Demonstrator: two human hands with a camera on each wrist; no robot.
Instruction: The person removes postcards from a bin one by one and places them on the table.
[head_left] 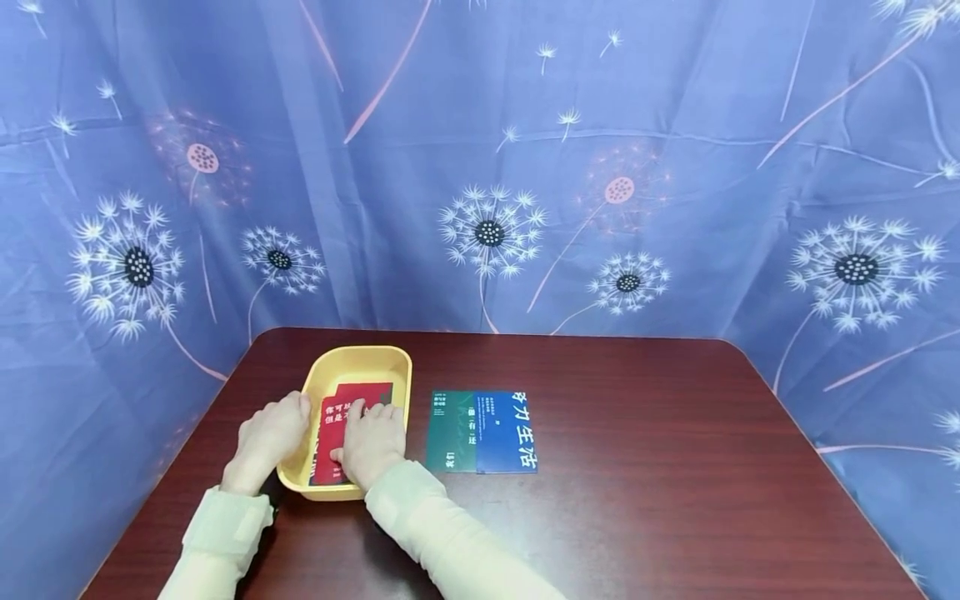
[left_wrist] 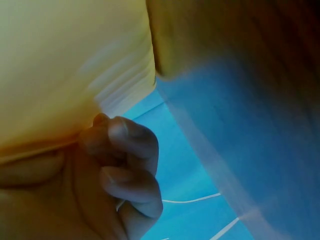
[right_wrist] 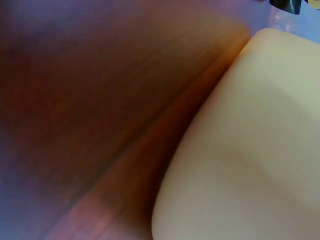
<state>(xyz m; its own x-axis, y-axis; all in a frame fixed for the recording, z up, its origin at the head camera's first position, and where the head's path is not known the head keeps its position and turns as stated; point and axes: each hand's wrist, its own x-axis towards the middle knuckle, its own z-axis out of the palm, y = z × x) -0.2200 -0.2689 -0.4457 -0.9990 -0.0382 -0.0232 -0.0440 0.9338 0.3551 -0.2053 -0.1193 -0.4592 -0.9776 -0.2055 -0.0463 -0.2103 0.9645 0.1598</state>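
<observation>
A yellow plastic tray (head_left: pixel 360 357) stands at the left of the table, with red printed cards (head_left: pixel 330 433) lying overlapped inside. At its left rim is my left hand (head_left: pixel 273 437), fingers curled and gripping the edge; the left wrist view shows the bent fingers (left_wrist: pixel 135 140) against the tray's wall (left_wrist: pixel 60 60). My right hand (head_left: pixel 372 442) reaches over the near right rim, fingers extended, resting on the red cards and covering part of them. In the right wrist view only the tray's outer wall (right_wrist: pixel 240 140) shows large; that hand is out of sight there.
Right of the tray, a green card (head_left: pixel 450 433) and a blue card (head_left: pixel 506 433) lie side by side, edges overlapping or touching. The dark reddish table (head_left: pixel 675 467) extends to the right. A blue dandelion-patterned curtain (head_left: pixel 420 183) hangs behind and along the sides.
</observation>
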